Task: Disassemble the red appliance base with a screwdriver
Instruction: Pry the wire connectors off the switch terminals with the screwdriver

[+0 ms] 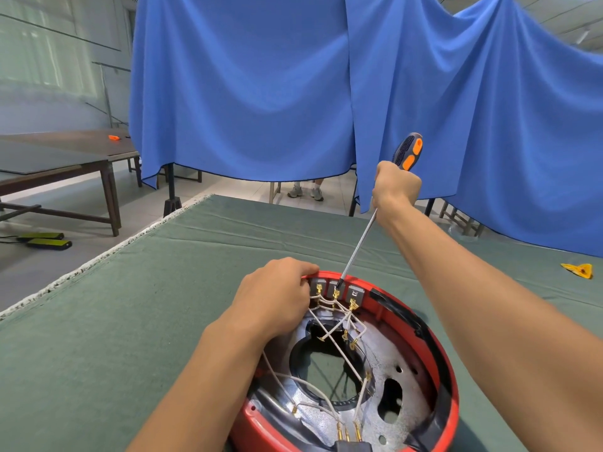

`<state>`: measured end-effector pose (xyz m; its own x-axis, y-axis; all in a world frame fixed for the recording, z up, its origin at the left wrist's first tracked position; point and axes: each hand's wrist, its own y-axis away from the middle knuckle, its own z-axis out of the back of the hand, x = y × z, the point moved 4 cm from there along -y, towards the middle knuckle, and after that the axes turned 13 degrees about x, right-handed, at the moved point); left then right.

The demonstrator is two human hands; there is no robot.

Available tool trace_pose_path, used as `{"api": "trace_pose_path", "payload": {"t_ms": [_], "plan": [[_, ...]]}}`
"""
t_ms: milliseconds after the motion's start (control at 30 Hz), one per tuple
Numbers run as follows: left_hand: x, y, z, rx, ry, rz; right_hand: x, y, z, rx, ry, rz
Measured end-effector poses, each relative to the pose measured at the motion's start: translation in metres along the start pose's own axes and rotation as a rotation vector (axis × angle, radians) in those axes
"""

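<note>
The red appliance base [447, 370] lies open side up on the green cloth, near the bottom edge. Inside it I see a silver metal plate [408, 363], white wires [329, 334] with brass terminals and three grey switch blocks [355, 292] along the far rim. My left hand [277, 298] grips the far left rim of the base, fingers curled over the edge. My right hand [396, 187] holds the black and orange handle of a long screwdriver [359, 246]. Its shaft slants down and its tip touches the middle grey block.
The green cloth-covered table [146, 305] stretches left and far ahead. A yellow scrap [579, 270] lies at the right edge. Blue curtains [261, 93] hang behind the table, with a person's shoes [305, 192] below them. Wooden tables [65, 158] stand at the left.
</note>
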<state>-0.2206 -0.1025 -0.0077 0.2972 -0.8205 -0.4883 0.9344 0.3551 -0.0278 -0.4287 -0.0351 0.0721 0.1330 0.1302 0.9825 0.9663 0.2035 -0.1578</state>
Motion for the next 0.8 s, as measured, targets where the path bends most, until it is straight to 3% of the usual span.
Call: {"api": "trace_pose_path", "payload": {"t_ms": [367,500,600,800], "plan": [[-0.001,0.001,-0.001,0.005,-0.008,0.003,0.038,0.044,0.004,0.093,-0.09,0.357],[0.0,0.001,-0.001,-0.007,-0.026,0.004,0.012,0.048,-0.005,0.074,0.11,0.238],[0.002,0.002,-0.002,-0.052,-0.05,0.024,0.005,0.041,-0.001,0.037,-0.008,0.115],[0.002,-0.001,0.002,-0.08,-0.062,0.034,0.04,0.037,0.0,0.1,-0.071,0.199]]}}
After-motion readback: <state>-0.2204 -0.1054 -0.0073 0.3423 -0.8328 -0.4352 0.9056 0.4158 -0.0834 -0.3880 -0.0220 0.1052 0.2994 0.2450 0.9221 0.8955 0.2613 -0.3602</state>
